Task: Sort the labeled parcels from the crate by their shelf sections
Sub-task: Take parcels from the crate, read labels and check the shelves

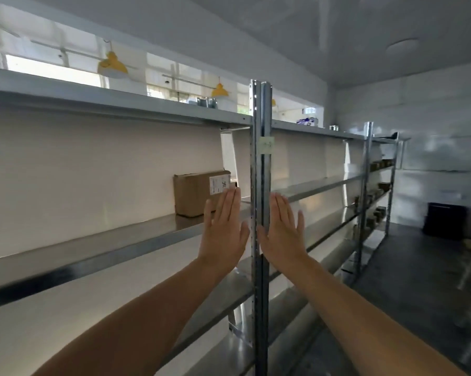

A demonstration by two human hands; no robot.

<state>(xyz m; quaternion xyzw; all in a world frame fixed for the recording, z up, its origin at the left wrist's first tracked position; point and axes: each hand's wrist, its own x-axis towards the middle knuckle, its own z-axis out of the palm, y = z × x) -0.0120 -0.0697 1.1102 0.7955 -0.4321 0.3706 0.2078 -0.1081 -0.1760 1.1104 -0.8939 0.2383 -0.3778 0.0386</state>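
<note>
Nearest the camera, two bare forearms are stretched forward and up. The left hand (223, 229) and the right hand (282, 229) are held flat, backs to the camera, fingers straight and close together; nothing is gripped by either. They are raised on either side of a steel upright (260, 294), one to each bay, probably because the sections are being checked or marked off before anything is carried. Whether the thumbs touch the post cannot be told.

Higher on the upright a small pale paper tag (267, 145) is stuck, most likely the section marker; its writing is too blurred to be read.

Behind the left fingertips a brown cardboard parcel (193, 194) is stood upright on the middle shelf (93, 248), at the right end of the left bay, just beside the post. Its white label (219, 184) is turned outward, presumably so that it can be matched to the tag.

Farther right, smaller brown parcels (375, 191) are seen on the far bay's shelves. Beyond them a dark box (445, 218) is set on the floor by the wall; it may be the crate, though that cannot be confirmed.
</note>
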